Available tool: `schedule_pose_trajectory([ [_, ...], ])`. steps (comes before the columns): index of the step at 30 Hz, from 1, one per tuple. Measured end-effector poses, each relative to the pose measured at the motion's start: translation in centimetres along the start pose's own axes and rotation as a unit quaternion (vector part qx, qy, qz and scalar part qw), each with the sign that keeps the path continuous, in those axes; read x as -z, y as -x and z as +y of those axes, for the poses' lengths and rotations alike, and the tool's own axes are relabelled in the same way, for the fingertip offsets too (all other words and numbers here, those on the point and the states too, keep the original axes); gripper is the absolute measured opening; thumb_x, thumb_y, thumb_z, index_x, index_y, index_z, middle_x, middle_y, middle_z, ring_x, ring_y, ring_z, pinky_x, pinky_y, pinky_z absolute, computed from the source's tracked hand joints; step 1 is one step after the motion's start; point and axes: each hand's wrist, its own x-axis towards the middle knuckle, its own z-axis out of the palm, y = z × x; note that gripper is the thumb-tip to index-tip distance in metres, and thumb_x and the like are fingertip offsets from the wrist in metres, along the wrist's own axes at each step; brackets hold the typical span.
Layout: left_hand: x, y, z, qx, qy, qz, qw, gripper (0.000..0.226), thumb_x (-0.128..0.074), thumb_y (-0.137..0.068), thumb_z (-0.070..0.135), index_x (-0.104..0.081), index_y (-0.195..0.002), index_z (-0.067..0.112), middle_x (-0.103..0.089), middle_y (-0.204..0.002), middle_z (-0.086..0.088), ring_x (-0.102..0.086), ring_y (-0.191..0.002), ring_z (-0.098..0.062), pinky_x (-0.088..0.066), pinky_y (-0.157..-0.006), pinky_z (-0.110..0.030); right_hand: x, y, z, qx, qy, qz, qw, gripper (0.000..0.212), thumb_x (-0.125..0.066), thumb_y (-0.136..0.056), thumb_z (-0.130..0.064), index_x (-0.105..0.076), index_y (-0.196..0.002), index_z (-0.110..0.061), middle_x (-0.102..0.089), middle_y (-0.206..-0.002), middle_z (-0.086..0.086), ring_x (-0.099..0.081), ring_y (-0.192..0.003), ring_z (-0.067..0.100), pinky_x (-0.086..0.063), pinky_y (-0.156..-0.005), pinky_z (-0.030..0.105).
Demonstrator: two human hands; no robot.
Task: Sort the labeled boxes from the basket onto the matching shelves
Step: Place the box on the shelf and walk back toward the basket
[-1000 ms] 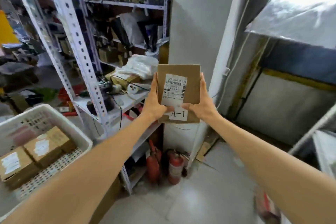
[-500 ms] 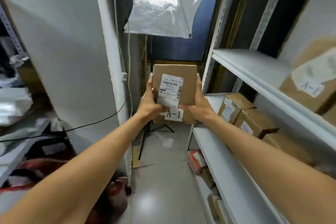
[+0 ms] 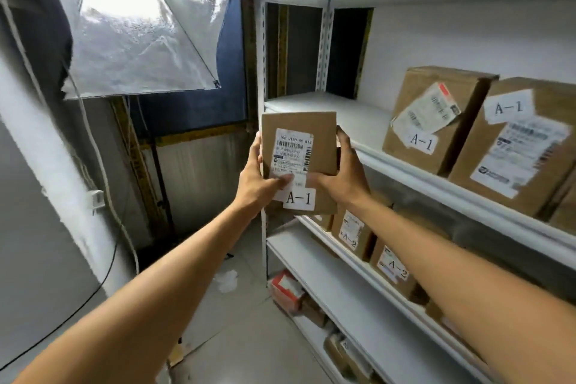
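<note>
— Where's the box?
— The box [image 3: 299,150] (white tag reading A-1) is upright in the air, in front of the rack's left post [image 3: 264,56], level with the middle shelf [image 3: 352,121].
— And the hands?
— Both arms reach out nearly straight. The left hand [image 3: 254,184] grips the left edge, thumb across the printed label. The right hand [image 3: 344,171] wraps the right edge.
— What's nearby?
— Further right on that shelf stands one A-1 box [image 3: 433,134] just beside a second A-1 box [image 3: 523,150]. The lower shelf [image 3: 311,265] holds an A-2 box [image 3: 350,232] and another A-2 box [image 3: 391,268]. A silvery sheet [image 3: 140,25] hangs at upper left.
</note>
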Motion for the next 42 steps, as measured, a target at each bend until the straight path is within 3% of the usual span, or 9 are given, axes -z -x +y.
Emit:
schedule_pose_trajectory([
  [3,-0.9,-3.8,0.0,-0.008,0.029,-0.021,0.999,0.101,-0.075,-0.075,0.0,-0.017,-0.149,0.038,-0.062,-0.114,0.003,-0.064,-0.104,-0.015,-0.058,-0.083,-0.044,0.5,-3.6,0.1,-0.004,0.034,0.05,0.998,0.101,-0.083,-0.071,-0.012,-0.015,-0.145,-0.027,-0.05,-0.129,0.011,-0.055,-0.115,0.026,-0.053,-0.091,0.045],
  [7,-2.1,-9.9,1.3,-0.026,0.038,-0.041,0.998,0.092,-0.073,-0.075,-0.004,-0.021,-0.146,0.027,-0.063,-0.103,0.006,-0.066,-0.091,-0.007,-0.06,-0.071,-0.031,1.6,-8.8,-0.5,0.017,0.071,0.084,0.994,0.13,-0.084,-0.069,-0.008,0.014,-0.149,-0.038,-0.046,-0.13,0.015,-0.054,-0.113,0.024,-0.051,-0.092,0.042],
  [12,-3.0,-16.8,2.7,-0.044,0.038,-0.06,0.996,0.089,-0.075,-0.074,-0.001,-0.028,-0.145,0.023,-0.058,-0.124,-0.008,-0.064,-0.106,-0.022,-0.059,-0.079,-0.045,3.5,-14.0,-1.0,0.065,0.089,0.105,0.988,0.124,-0.082,-0.07,-0.003,0.005,-0.152,-0.036,-0.04,-0.139,0.013,-0.046,-0.116,0.018,-0.047,-0.098,0.043],
  [16,-4.6,-20.6,2.9,-0.058,0.041,-0.082,0.994,0.083,-0.075,-0.073,-0.001,-0.035,-0.141,0.025,-0.057,-0.123,-0.006,-0.062,-0.108,-0.02,-0.059,-0.079,-0.045,4.6,-15.8,-1.0,0.059,0.102,0.137,0.983,0.116,-0.079,-0.073,-0.001,-0.001,-0.153,-0.028,-0.037,-0.139,0.013,-0.039,-0.107,0.007,-0.042,-0.088,0.028],
  [20,-6.8,-23.1,2.0,-0.059,0.037,-0.108,0.992,0.083,-0.076,-0.072,0.0,-0.039,-0.141,0.03,-0.053,-0.119,-0.008,-0.061,-0.108,-0.022,-0.06,-0.074,-0.044,5.5,-16.9,-0.1,0.014,0.216,0.152,0.964,0.112,-0.08,-0.076,-0.009,0.0,-0.153,-0.021,-0.03,-0.138,0.016,-0.046,-0.109,0.017,-0.042,-0.082,0.026],
  [24,-8.7,-24.5,0.9,-0.065,0.051,-0.135,0.987,0.077,-0.073,-0.075,-0.005,-0.04,-0.14,0.02,-0.055,-0.102,0.006,-0.059,-0.104,-0.018,-0.058,-0.076,-0.041,5.3,-17.7,0.5,0.021,0.397,0.177,0.9,0.095,-0.075,-0.077,-0.006,-0.013,-0.149,-0.01,-0.021,-0.148,0.023,-0.024,-0.132,0.032,-0.036,-0.109,0.042],
  [28,-9.9,-26.0,0.4,-0.062,0.069,-0.184,0.979,0.075,-0.068,-0.078,-0.008,-0.036,-0.141,0.018,-0.054,-0.1,0.009,-0.058,-0.1,-0.015,-0.056,-0.073,-0.031,5.8,-19.1,0.4,0.054,0.585,0.196,0.785,0.081,-0.086,-0.058,-0.011,-0.044,-0.127,-0.004,-0.05,-0.13,0.019,-0.043,-0.118,0.033,-0.042,-0.099,0.041],
  [38,-12.6,-27.8,0.8,-0.113,0.07,-0.269,0.954,0.081,-0.078,-0.073,0.005,-0.032,-0.139,0.013,-0.059,-0.101,0.011,-0.061,-0.092,-0.004,-0.054,-0.083,-0.029,6.4,-19.7,-1.2,-0.026,0.69,0.126,0.712,0.075,-0.074,-0.077,-0.011,-0.032,-0.138,0.0,-0.041,-0.136,0.019,-0.038,-0.125,0.032,-0.025,-0.114,0.039],
  [42,-13.4,-28.0,0.8,-0.111,0.086,-0.292,0.946,0.084,-0.077,-0.074,0.005,-0.029,-0.143,0.014,-0.059,-0.101,0.012,-0.061,-0.091,-0.002,-0.055,-0.067,-0.015,6.5,-20.0,-1.2,-0.061,0.678,0.134,0.72,0.07,-0.066,-0.076,0.003,-0.033,-0.137,0.001,-0.041,-0.136,0.022,-0.037,-0.128,0.035,-0.021,-0.117,0.045],
])
